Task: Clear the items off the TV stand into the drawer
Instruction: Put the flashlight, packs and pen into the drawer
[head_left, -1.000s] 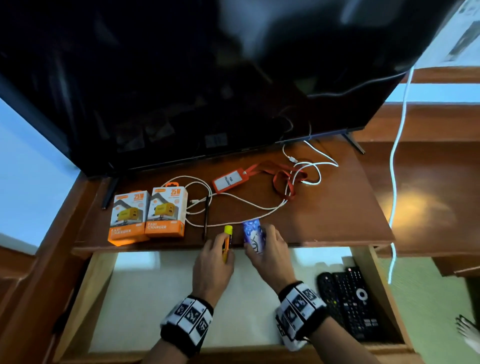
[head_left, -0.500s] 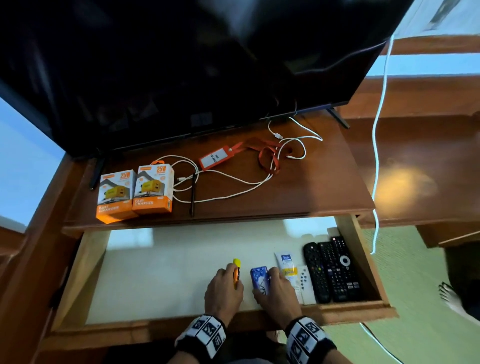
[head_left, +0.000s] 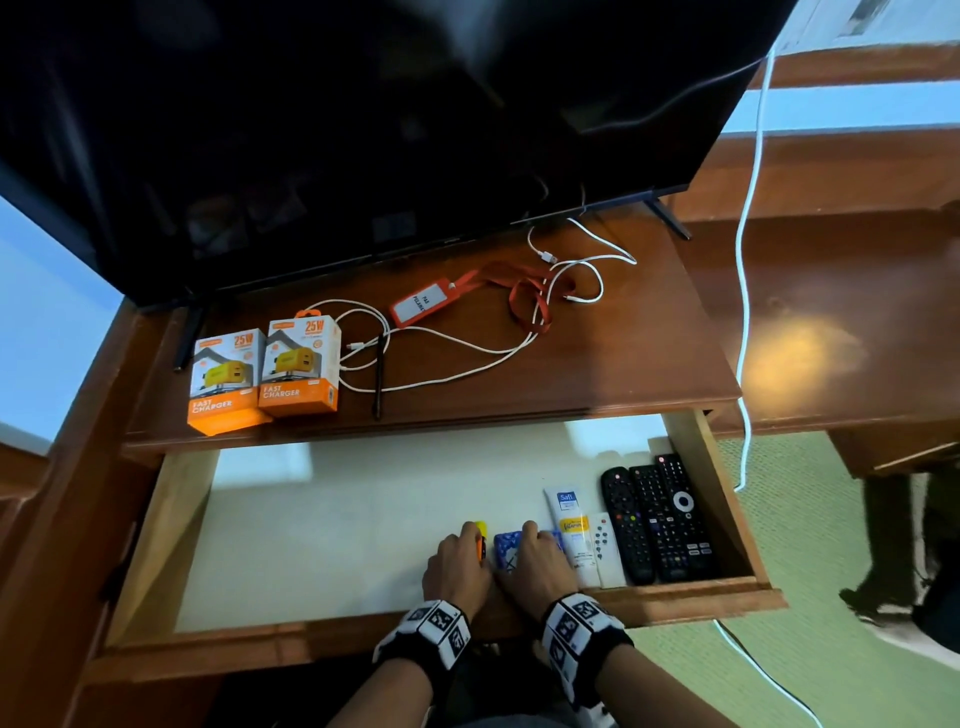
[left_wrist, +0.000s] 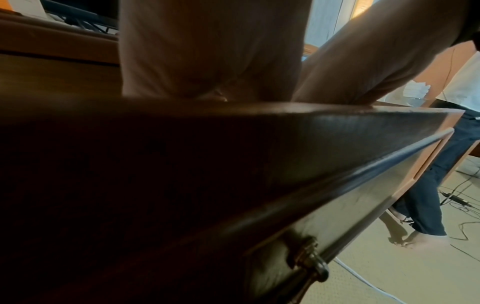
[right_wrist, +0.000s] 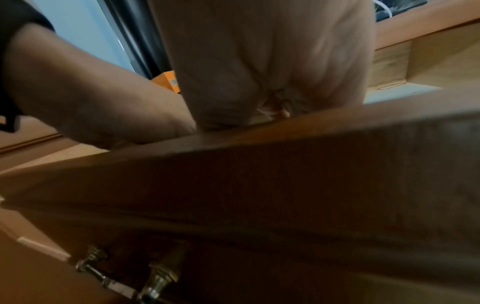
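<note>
In the head view both hands are low inside the open drawer (head_left: 363, 525), near its front edge. My left hand (head_left: 467, 545) grips an orange marker with a yellow cap (head_left: 482, 531). My right hand (head_left: 535, 545) holds a small blue patterned pack (head_left: 505, 552) beside it, down on the white liner. On the TV stand top (head_left: 623, 353) lie two orange charger boxes (head_left: 265, 374), a black pen (head_left: 379, 374), white cables (head_left: 467, 358) and a red lanyard badge (head_left: 421, 307). Both wrist views show only palms above the drawer front (left_wrist: 259, 164); the fingers are hidden.
At the drawer's right end lie two black remotes (head_left: 654, 514), a slim white remote (head_left: 605, 551) and a white tube (head_left: 571, 525). The TV (head_left: 363, 130) overhangs the stand. A white cord (head_left: 748, 260) hangs on the right. Another person's legs (left_wrist: 428, 195) stand nearby.
Both hands came down from the stand's front edge into the drawer, carrying the marker and the blue pack. In the last half second they have barely moved.
</note>
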